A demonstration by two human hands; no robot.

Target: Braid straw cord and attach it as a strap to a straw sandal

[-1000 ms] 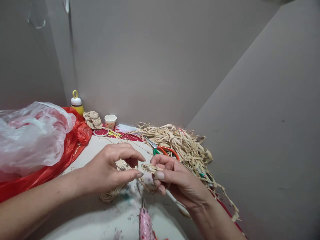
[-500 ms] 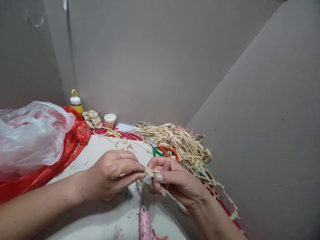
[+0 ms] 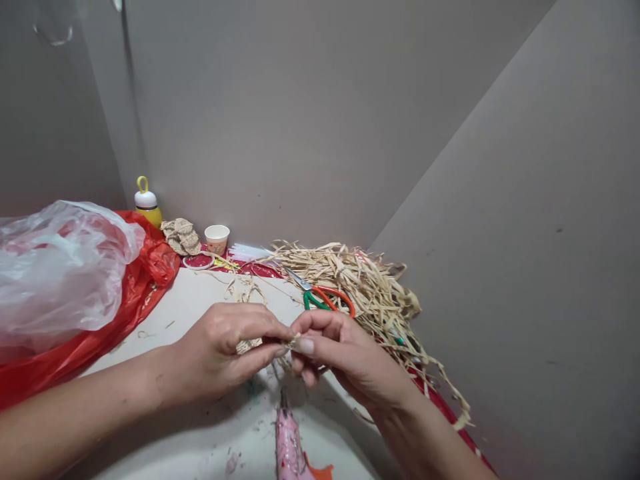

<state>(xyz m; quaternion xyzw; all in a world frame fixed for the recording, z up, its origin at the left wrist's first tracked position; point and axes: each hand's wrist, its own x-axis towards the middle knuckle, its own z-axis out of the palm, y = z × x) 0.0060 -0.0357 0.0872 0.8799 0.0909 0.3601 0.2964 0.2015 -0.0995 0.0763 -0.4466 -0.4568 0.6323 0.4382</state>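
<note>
My left hand (image 3: 237,350) and my right hand (image 3: 337,357) meet above the white work surface. A small braided piece of dry straw (image 3: 295,340) is pinched between thumb and fingers of both; most of it is hidden, with a woven part showing inside the left hand's curve. Just below the hands lies a pink glue gun (image 3: 289,443) with an orange trigger, its nozzle pointing away from me. Scissors (image 3: 320,291) with one orange and one green handle rest beyond my right hand, against a heap of straw strips (image 3: 350,273).
At the left lie a clear plastic bag (image 3: 65,273) and a red plastic bag (image 3: 155,263). Along the back stand a yellow bottle (image 3: 149,207), woven straw pieces (image 3: 181,236), a paper cup (image 3: 217,239) and white glue sticks (image 3: 247,252). Grey walls rise behind and at the right.
My right hand's fingers have closed in nearer to the left fingertips, covering more of the straw piece. The whole view has shifted slightly.
</note>
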